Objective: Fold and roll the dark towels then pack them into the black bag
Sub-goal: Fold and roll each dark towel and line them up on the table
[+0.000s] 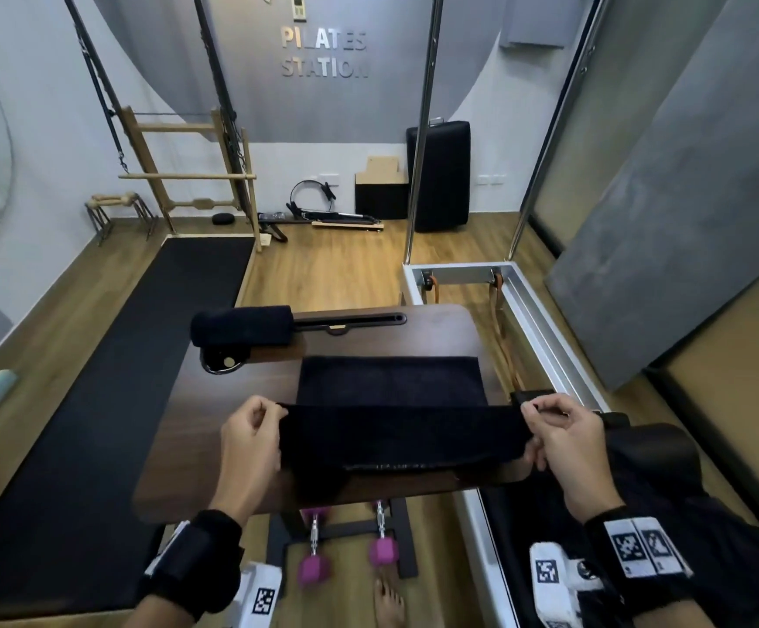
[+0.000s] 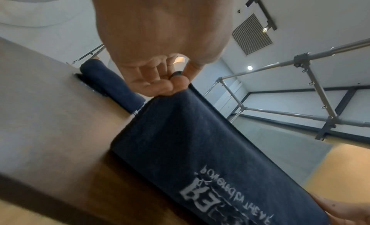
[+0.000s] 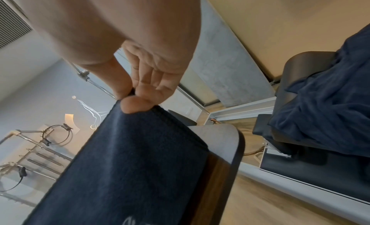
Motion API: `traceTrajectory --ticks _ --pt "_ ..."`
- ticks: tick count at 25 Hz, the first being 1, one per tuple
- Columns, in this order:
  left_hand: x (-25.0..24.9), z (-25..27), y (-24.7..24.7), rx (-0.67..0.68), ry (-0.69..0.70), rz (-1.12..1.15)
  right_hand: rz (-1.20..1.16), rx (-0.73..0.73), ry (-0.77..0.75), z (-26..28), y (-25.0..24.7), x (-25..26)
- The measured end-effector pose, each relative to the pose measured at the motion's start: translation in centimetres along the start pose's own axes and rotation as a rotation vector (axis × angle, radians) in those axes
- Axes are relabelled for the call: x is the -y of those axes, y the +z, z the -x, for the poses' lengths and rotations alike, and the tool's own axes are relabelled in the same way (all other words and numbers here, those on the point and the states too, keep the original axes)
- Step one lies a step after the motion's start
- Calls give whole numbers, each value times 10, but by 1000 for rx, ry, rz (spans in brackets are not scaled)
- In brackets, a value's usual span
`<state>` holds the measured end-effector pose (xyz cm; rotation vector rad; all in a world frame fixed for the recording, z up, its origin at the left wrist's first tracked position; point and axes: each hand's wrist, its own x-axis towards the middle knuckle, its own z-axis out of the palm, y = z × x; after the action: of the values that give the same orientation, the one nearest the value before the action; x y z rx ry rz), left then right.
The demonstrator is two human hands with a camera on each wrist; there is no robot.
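Here the dark towel [image 1: 391, 401] lies partly on the wooden bench [image 1: 214, 423], its near portion lifted and stretched between both hands. The left hand [image 1: 251, 439] and right hand [image 1: 568, 441] each pinch a corner, fingers [image 2: 180, 81] clamped on the hem. If one pinch slips, or the corners land unevenly, the fold would likely skew. The overhanging edge could also drag it off. A rolled towel [image 1: 241, 330] sits farther back.

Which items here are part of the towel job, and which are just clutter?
Job:
- dark towel, pinched at its ends by left hand and right hand
- rolled towel on the wooden table
- heap of dark towels at right

Clutter:
- pink dumbbells
- pilates ring
- black floor mat
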<state>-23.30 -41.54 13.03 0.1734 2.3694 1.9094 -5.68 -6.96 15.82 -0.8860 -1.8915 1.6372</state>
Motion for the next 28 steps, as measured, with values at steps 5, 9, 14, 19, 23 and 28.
traceTrajectory --ticks 5,9,14,19,23,28 --pt "13 -22 15 -67 -37 -82 61 -1 19 -33 12 -16" --pt "16 -66 34 -129 -70 -138 75 1 49 -89 36 -22" --pt "28 -111 59 -155 -224 -276 161 46 183 -144 70 -37" --pt "32 -108 69 -165 -122 -430 182 37 68 -146 76 -45" --pt "11 -64 93 54 257 -650 397 197 -185 -132 81 -38" --pt "10 -35 112 453 240 -894 793 415 -277 -115 75 -36"
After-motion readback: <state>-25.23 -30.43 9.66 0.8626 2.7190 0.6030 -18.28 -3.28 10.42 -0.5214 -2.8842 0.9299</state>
